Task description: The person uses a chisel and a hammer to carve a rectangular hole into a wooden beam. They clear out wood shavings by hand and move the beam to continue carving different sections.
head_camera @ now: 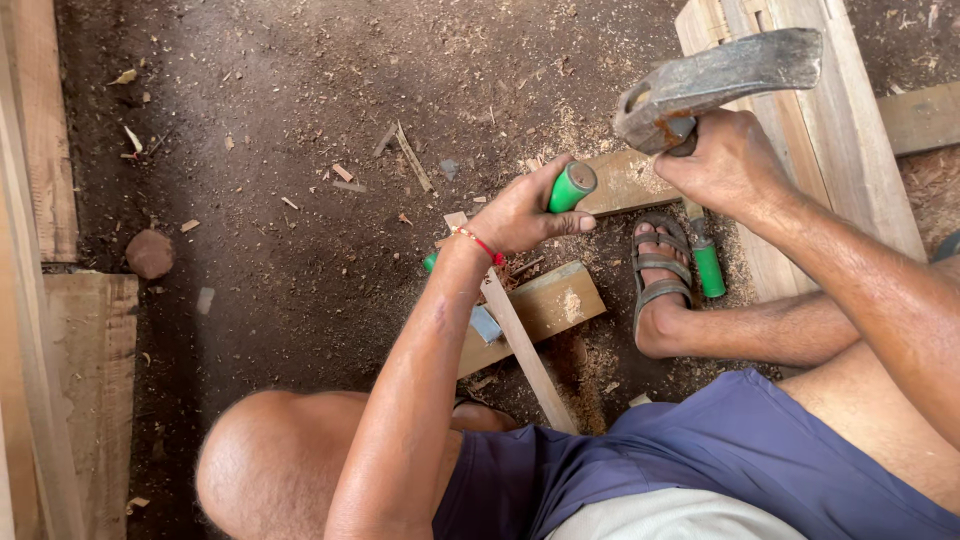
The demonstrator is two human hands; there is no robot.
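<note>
Bare knee point(265, 470) and blue shorts point(700, 450) closest below the lens, at the bottom edge.

Left hand point(520, 215) wrapped tight around a green-handled chisel point(570, 187), fingers fully curled, thumb laid along the handle, round butt end sticking up out of the fist toward the right. Red thread bracelet point(480, 243) at the wrist. Blade end hidden under the hand and forearm; a bit of green showing just beside the wrist on the left. Below the fist, a short wooden block point(545, 305) lying on the ground, a thin wooden strip point(520, 345) crossing over it at a slant.

Right hand point(725, 160) closed fast around the neck of a hammer point(715, 85), just under the rusty steel head, head raised above the fist, up and to the right of the chisel butt and apart from it. Handle itself not visible under the fingers.

Further out: a sandalled foot point(658, 275) planted between the block and a broad pale plank point(830, 130); a second green-handled chisel point(706, 260) lying just beside the sandal, right of it. Another flat board point(625, 180) behind the left fist. Dark dirt floor point(300, 130) strewn with sawdust and wood chips; a round stone point(149, 253) well off to the left; more planks point(45, 330) along the left edge.
</note>
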